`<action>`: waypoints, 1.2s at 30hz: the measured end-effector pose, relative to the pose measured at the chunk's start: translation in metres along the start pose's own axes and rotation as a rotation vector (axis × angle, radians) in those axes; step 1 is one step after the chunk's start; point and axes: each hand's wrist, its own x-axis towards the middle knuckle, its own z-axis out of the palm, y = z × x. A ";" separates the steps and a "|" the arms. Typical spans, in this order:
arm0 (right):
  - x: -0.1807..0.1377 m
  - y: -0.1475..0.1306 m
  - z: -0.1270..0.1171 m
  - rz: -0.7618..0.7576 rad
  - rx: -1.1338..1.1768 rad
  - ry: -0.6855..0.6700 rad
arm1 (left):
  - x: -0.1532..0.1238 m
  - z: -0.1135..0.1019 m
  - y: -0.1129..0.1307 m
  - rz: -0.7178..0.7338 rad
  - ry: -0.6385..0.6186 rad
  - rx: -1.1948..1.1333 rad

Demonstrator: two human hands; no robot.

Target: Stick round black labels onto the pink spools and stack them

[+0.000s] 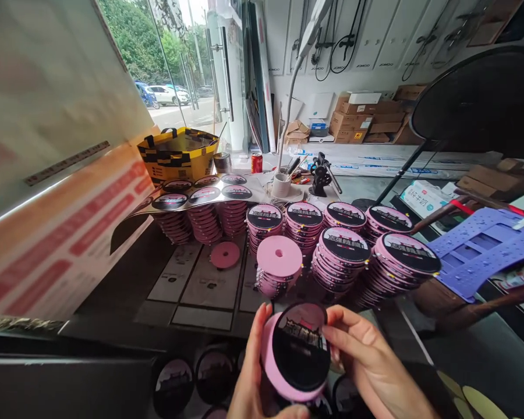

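Note:
A pink disc (294,352) with a round black label on its face is held between both hands at the bottom centre. My left hand (251,372) grips its left edge, fingers closed round the rim. From the right, my right hand (369,364) presses its fingertips on the label's edge. Just beyond stand several stacks of labelled pink discs (340,256) and one unlabelled stack (278,265). A single bare pink disc (225,254) lies flat on the table.
A sheet of round black stickers (201,195) rests on stacks at the back left. More stickers (174,378) lie below my hands. A yellow bag (177,152), white cup (282,185), red can (257,163), purple plastic stool (484,244) and black fan (484,99) surround the work area.

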 end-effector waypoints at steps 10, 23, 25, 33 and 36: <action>-0.015 0.029 -0.001 0.046 -0.068 0.013 | -0.012 -0.006 -0.004 -0.468 0.203 -0.571; -0.014 0.041 -0.019 0.041 -0.141 0.096 | -0.015 -0.013 -0.008 -0.554 0.045 -0.443; -0.013 0.037 -0.020 0.013 -0.201 0.086 | -0.015 -0.012 -0.008 -0.570 0.012 -0.454; -0.007 0.042 -0.027 -0.063 -0.338 0.085 | -0.018 -0.013 -0.006 -0.531 -0.072 -0.530; -0.008 0.043 -0.028 -0.065 -0.371 0.089 | -0.018 -0.013 -0.007 -0.534 -0.073 -0.516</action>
